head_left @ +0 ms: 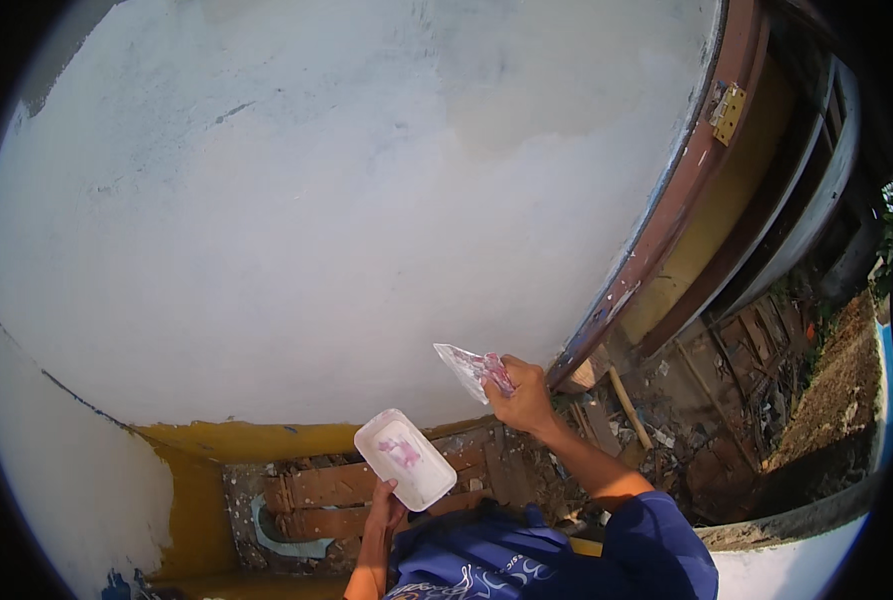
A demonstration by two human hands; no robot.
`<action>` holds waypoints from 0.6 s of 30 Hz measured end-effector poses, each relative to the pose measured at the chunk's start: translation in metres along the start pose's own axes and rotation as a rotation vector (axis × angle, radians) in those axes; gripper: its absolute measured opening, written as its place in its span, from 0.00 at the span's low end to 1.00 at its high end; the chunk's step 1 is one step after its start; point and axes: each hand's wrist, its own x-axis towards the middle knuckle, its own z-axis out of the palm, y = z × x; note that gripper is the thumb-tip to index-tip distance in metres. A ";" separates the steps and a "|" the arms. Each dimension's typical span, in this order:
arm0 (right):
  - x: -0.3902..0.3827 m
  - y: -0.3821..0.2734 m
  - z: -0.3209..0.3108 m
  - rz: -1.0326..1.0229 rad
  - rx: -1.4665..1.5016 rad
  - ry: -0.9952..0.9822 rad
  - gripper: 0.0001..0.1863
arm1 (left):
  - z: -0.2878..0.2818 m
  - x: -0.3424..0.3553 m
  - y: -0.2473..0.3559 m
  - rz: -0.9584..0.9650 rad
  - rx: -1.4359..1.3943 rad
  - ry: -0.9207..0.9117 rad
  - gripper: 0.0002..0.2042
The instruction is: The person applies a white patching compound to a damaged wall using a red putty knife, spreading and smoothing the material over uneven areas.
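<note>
Left hand (390,507) grips tray (428,487); right hand (522,398), apart, clamps scraper (460,368). Wall (266,300) beyond both appears largely coated; grey patches (531,100) remain higher.

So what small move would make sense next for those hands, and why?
Perhaps bring the scraper, gripped in the right hand, to the white tray in the left hand and gather some pinkish smear: the scraper is apart from the tray, the smear lies inside it, and the wall looks patchy.
</note>
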 end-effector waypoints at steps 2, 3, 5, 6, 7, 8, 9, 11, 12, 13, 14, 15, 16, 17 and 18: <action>-0.028 -0.007 0.031 0.239 0.201 0.021 0.06 | 0.022 0.013 0.014 0.030 0.090 0.027 0.47; -0.038 -0.013 0.037 0.334 0.168 -0.007 0.06 | 0.044 0.015 0.025 0.060 0.152 0.031 0.48; -0.045 -0.019 0.064 0.467 0.180 -0.058 0.05 | 0.055 0.017 0.040 0.109 0.203 0.027 0.48; -0.040 -0.029 0.079 0.486 0.212 -0.062 0.05 | 0.033 0.016 0.039 0.085 0.167 -0.001 0.47; -0.040 -0.033 0.083 0.531 0.217 -0.136 0.05 | 0.028 0.016 0.041 0.020 0.110 0.003 0.48; -0.037 -0.035 0.085 0.499 0.107 -0.196 0.06 | 0.026 0.018 0.042 -0.002 0.089 -0.031 0.49; -0.034 -0.040 0.084 0.444 -0.003 -0.243 0.06 | 0.030 0.014 0.042 -0.010 0.070 0.006 0.49; -0.037 -0.053 0.089 0.389 -0.080 -0.299 0.08 | 0.034 0.008 0.044 0.041 0.147 -0.047 0.51; -0.039 -0.057 0.094 0.320 -0.164 -0.318 0.10 | 0.032 0.006 0.046 0.041 0.149 -0.061 0.53; -0.043 -0.059 0.100 0.322 -0.155 -0.327 0.10 | 0.031 0.002 0.045 0.040 0.150 -0.048 0.53; -0.048 -0.058 0.106 0.327 -0.187 -0.380 0.10 | 0.029 -0.002 0.044 0.065 0.154 -0.019 0.53; -0.051 -0.058 0.110 0.328 -0.228 -0.430 0.11 | 0.028 -0.003 0.043 0.092 0.155 0.001 0.53; -0.053 -0.060 0.115 0.328 -0.227 -0.435 0.11 | 0.025 -0.006 0.042 0.092 0.153 0.005 0.53; -0.055 -0.063 0.121 0.304 -0.260 -0.465 0.11 | 0.021 -0.009 0.041 0.131 0.172 0.008 0.53; -0.055 -0.065 0.125 0.281 -0.296 -0.493 0.12 | 0.022 -0.009 0.042 0.170 0.192 0.007 0.54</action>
